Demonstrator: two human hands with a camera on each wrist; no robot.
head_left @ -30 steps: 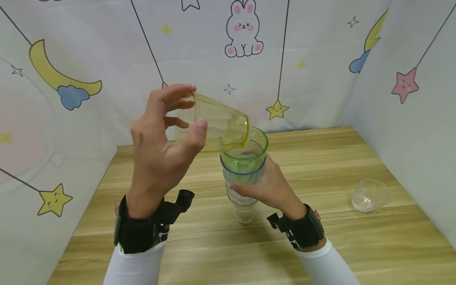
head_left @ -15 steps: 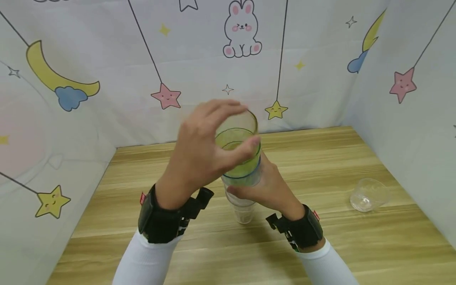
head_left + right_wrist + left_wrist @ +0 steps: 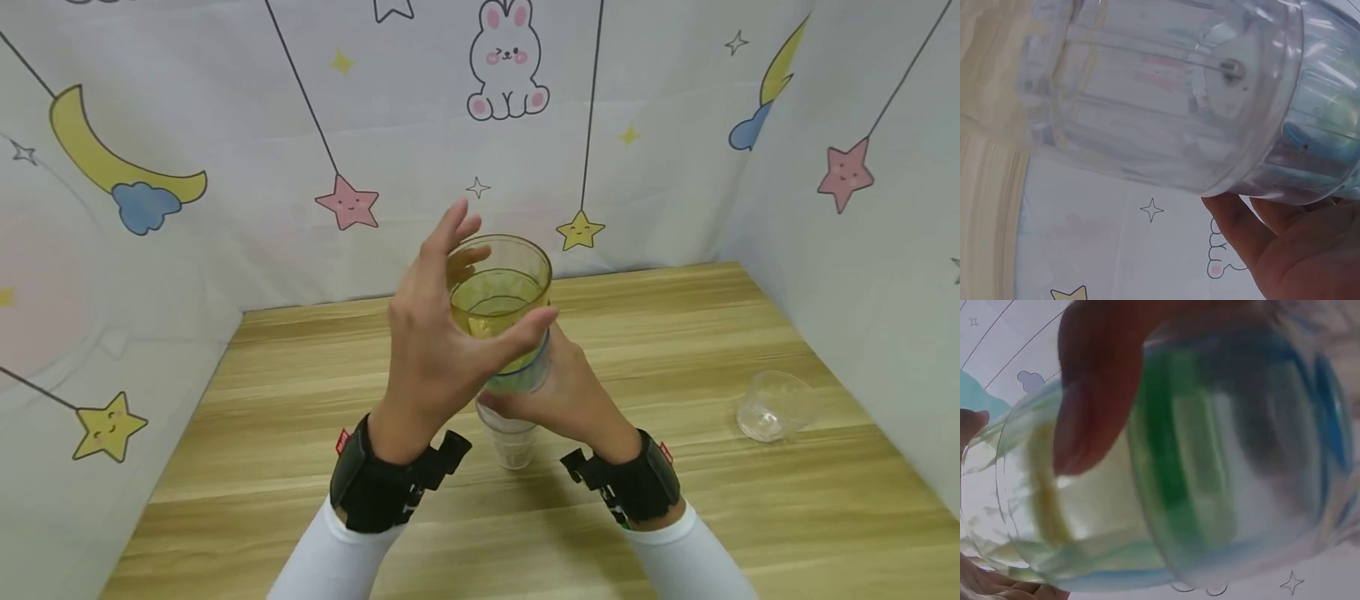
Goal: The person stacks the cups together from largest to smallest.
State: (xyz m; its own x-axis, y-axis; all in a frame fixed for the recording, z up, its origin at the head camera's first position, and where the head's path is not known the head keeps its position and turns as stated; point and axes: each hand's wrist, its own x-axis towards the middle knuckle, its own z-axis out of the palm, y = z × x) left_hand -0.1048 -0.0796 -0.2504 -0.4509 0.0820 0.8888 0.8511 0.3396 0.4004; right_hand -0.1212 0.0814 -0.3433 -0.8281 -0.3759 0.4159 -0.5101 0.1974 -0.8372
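A yellow plastic cup (image 3: 501, 250) sits upright at the top of a stack, nested in a green cup. Round its left side my left hand (image 3: 442, 342) is curved, thumb across the near side and some fingertips visible through the wall. Lower down, my right hand (image 3: 558, 392) grips the stack around the blue-rimmed cup (image 3: 534, 377) and a clear cup. Clear cups (image 3: 513, 446) form the base on the table. The left wrist view has my thumb (image 3: 1094, 419) before the green band (image 3: 1166, 437); the right wrist view has fingers (image 3: 1238, 228) beneath the clear cups (image 3: 1147, 106).
Another clear cup (image 3: 772, 408) lies tilted on the right side of the wood-grain table (image 3: 675, 517). White cloth walls printed with stars, a moon and a rabbit (image 3: 506, 62) enclose the back and both sides.
My left hand has moved right and turned the yellow cup from sideways to upright, setting it in the green cup. Its index finger has lifted off the rim. My right hand has kept its place.
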